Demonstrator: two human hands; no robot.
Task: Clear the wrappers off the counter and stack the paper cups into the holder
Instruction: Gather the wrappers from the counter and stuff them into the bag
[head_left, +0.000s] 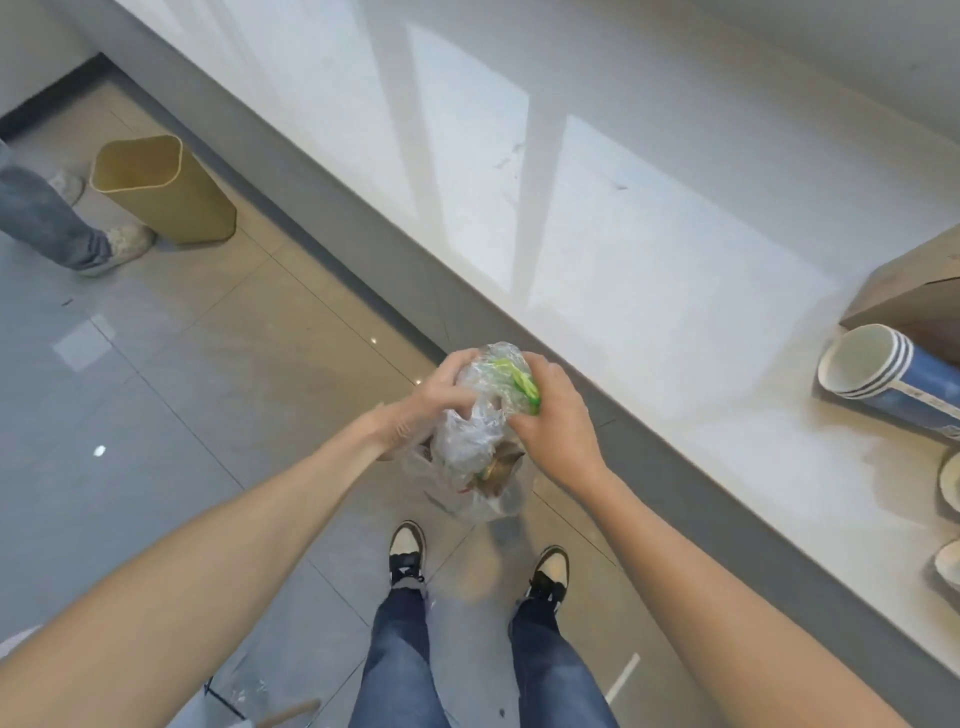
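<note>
Plastic film, thin and slack, makes up the wrapper bundle (488, 415) held just off the counter (623, 249) edge at lower centre; it looks light, crinkly and slippery, best gathered in a fist. The left hand (431, 402) and right hand (556, 421) both have fingers curled tight around it. Brown scraps inside are unclear. Nested blue paper cups (883, 374) lie sideways at right, cut off by the frame; no holder is identifiable.
</note>
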